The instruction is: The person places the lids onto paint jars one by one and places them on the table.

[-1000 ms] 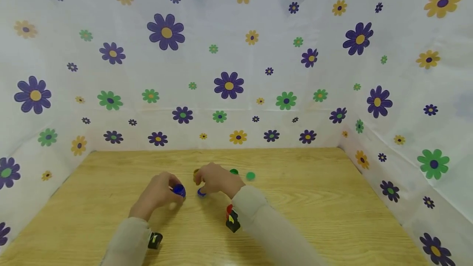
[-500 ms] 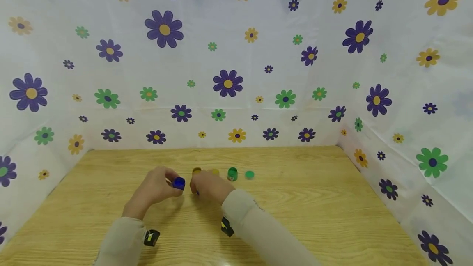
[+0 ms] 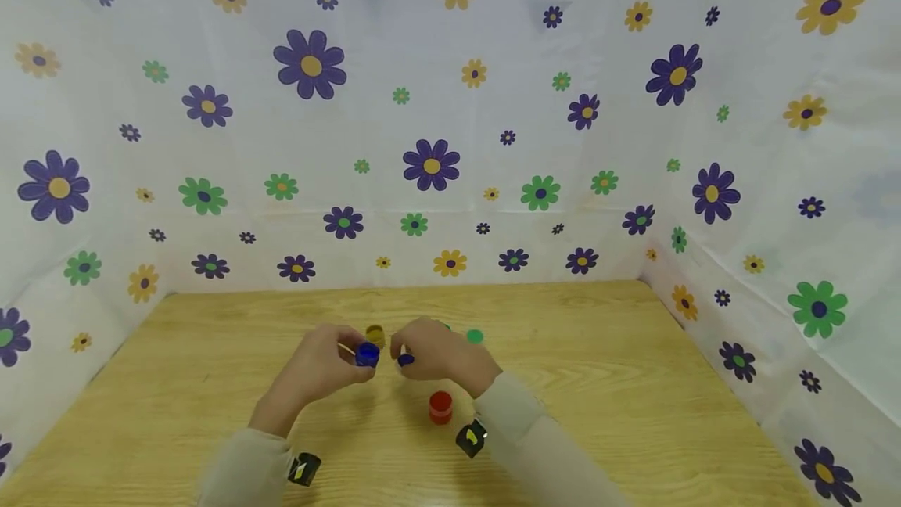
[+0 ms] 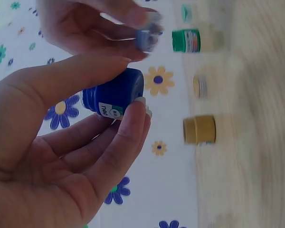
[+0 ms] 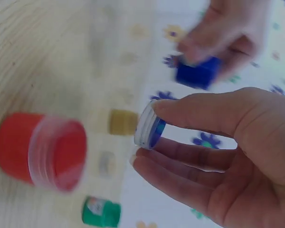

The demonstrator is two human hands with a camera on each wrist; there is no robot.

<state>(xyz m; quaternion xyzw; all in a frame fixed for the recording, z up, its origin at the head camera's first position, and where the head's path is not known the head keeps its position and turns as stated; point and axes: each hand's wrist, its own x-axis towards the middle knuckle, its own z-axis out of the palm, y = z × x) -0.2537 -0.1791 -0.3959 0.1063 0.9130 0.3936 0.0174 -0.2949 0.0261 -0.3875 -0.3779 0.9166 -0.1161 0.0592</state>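
In the head view my left hand [image 3: 317, 364] grips a small blue paint jar [image 3: 367, 355] between thumb and fingers. The jar's mouth is uncovered and its label shows in the left wrist view, where the jar lies sideways across the picture. Just to the right, my right hand [image 3: 438, 352] pinches a round lid [image 5: 148, 126], blue inside with a pale rim, between thumb and fingertips. Jar and lid are apart, a short gap between them. An ochre paint jar [image 3: 375, 335] stands on the table behind the hands.
A red jar [image 3: 440, 408] stands on the wooden table [image 3: 598, 382] near the right wrist. A green jar [image 4: 186, 41], mostly hidden in the head view, stands behind the right hand. Close by lie a green lid [image 3: 475, 336] and a yellowish lid [image 4: 199, 86]. Flowered cloth surrounds the table.
My right hand has picked the blue lid up off the table and moved slightly right. My left hand has carried the blue jar to the right. The red jar has come into full view.
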